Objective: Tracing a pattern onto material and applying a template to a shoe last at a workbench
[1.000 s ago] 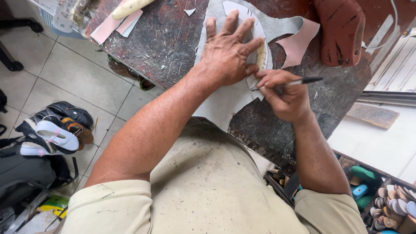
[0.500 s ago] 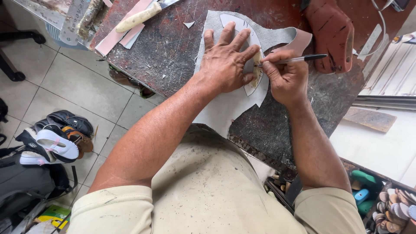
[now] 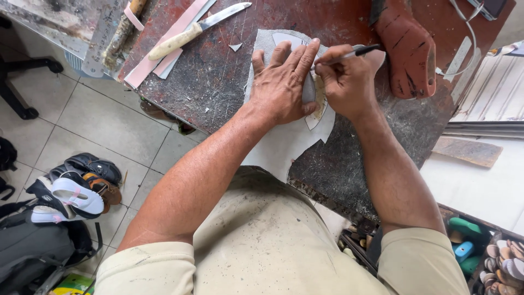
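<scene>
Nearest: beige shirt and both forearms, reaching up over the tabletop (image 3: pixel 218 82), a worn red-and-black surface. Left hand (image 3: pixel 284 82): laid flat, fingers (image 3: pixel 299 57) spread and open, pressing a pale pattern (image 3: pixel 315 112) onto a grey sheet (image 3: pixel 284 147); the sheet hangs over the near edge of the tabletop. Right hand (image 3: pixel 349 79): just beside the left, fingers closed round a pen (image 3: pixel 349 53), its tip at the pattern's edge by the left fingertips. Pattern: mostly hidden under the left hand, one curved end showing below it. Right of the hands: a reddish shoe last (image 3: pixel 406 49), lying apart from the sheet. Beyond the sheet, left: a small grey scrap (image 3: pixel 236 47), then a knife (image 3: pixel 196 30) with a pale handle resting across pink strips (image 3: pixel 164 54). Floor, left: tiled, with a heap of shoes (image 3: pixel 73 188) and a dark bag (image 3: pixel 33 251). Floor, lower right: a box of coloured soles (image 3: pixel 486 254).
</scene>
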